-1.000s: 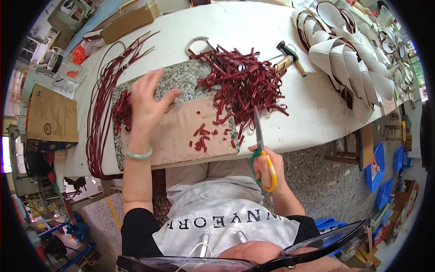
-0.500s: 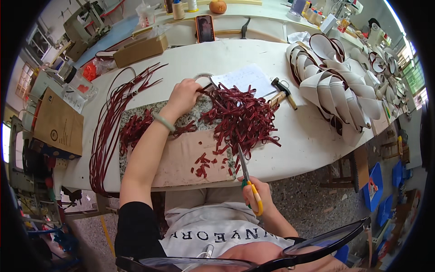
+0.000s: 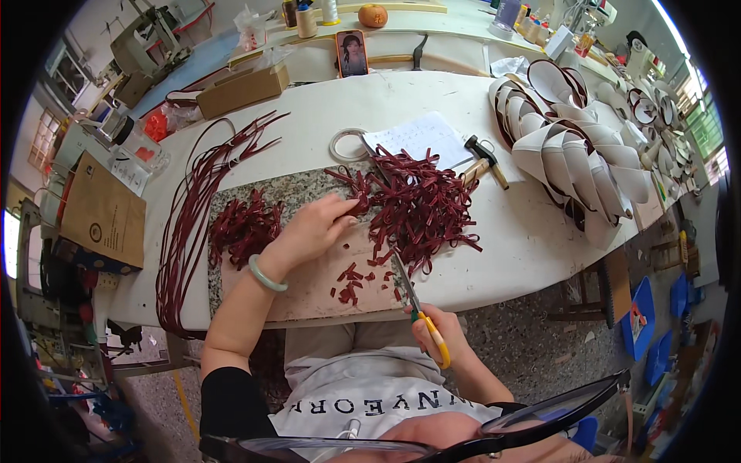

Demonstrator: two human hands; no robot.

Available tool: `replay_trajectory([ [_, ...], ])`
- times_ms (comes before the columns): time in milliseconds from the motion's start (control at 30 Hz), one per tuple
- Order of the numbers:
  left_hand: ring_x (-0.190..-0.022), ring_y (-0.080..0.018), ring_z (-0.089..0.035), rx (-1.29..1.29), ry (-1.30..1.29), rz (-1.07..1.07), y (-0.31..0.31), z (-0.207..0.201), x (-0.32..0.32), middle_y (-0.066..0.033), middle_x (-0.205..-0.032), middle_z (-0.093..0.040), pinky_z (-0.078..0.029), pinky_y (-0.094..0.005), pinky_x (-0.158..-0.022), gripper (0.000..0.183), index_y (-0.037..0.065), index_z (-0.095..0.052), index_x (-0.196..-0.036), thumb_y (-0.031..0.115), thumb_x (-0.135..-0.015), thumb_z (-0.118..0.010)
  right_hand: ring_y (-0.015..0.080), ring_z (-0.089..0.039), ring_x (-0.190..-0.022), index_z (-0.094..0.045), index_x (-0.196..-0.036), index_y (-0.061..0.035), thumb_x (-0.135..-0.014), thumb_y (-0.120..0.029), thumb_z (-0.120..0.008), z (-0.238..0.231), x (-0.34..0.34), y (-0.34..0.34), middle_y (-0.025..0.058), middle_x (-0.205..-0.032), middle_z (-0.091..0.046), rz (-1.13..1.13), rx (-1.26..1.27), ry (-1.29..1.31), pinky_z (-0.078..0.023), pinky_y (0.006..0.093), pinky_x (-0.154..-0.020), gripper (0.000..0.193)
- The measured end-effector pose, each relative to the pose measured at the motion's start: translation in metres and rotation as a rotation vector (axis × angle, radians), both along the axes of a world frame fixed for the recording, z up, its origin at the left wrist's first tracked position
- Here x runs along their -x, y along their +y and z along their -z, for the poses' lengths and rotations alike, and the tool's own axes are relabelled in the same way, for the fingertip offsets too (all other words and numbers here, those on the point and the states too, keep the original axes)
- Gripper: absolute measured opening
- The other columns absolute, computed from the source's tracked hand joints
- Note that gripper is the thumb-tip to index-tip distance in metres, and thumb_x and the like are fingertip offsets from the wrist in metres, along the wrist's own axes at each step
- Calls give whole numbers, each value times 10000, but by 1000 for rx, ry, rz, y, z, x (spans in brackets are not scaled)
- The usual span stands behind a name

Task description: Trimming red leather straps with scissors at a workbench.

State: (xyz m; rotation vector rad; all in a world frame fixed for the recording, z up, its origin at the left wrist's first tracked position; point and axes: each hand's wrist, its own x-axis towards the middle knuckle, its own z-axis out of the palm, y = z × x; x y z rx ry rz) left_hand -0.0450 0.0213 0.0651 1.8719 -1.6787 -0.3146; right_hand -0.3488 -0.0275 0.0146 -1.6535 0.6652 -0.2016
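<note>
My left hand lies on the stone slab, its fingertips pinching a dark red strip at the edge of the big pile of cut dark red strips. A green bangle circles that wrist. My right hand grips yellow-handled scissors at the table's front edge, blades pointing up toward the pile. Small red offcuts lie on the brown board between the hands. A smaller heap of strips sits left of my left hand.
Long dark red cords trail down the table's left side. A hammer, a sheet of paper and a tape ring lie behind the pile. White curved pieces stack at right. A cardboard box and a phone stand behind.
My left hand came back from the far side of the slab toward the near left edge of the strip pile. The scissors hand stayed at the table's front edge.
</note>
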Motion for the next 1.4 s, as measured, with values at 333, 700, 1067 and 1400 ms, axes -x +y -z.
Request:
replay_trajectory([
  [333,-877,-262,-611,5,232,-119,25,16,-12,-130,-950,-610,-477,-318,-774,227,-12,-613,-1072,101,-875,-598,63,-493,-487,-589,-1111,-27,-918,-396,-580,2,4,3,-4,-599,-524,29,-54,2,-420,226,-487,417],
  [700,-790,-139,-560,169,490,-442,-41,19,-33,-72,-877,-627,-465,-285,-736,287,-8,-556,-1132,210,-947,-536,68,-473,-518,-579,-1131,-14,-901,-317,-615,6,-4,5,10,-614,-517,-59,-34,-43,-421,231,-516,382],
  [1067,-953,-289,-575,308,43,-217,-32,50,23,-146,-960,-608,-448,-389,-842,263,34,-607,-1109,202,-910,-572,33,-464,-521,-580,-1146,-23,-903,-372,-618,12,8,4,-27,-616,-515,18,-93,-45,-399,200,-493,427],
  [1400,-776,-114,-607,-359,805,369,53,-12,85,-70,-894,-649,-481,-247,-675,213,22,-660,-1038,102,-841,-673,84,-554,-676,-508,-1217,12,-835,-239,-697,-15,-14,5,15,-742,-592,274,-173,-562,-448,216,-635,494],
])
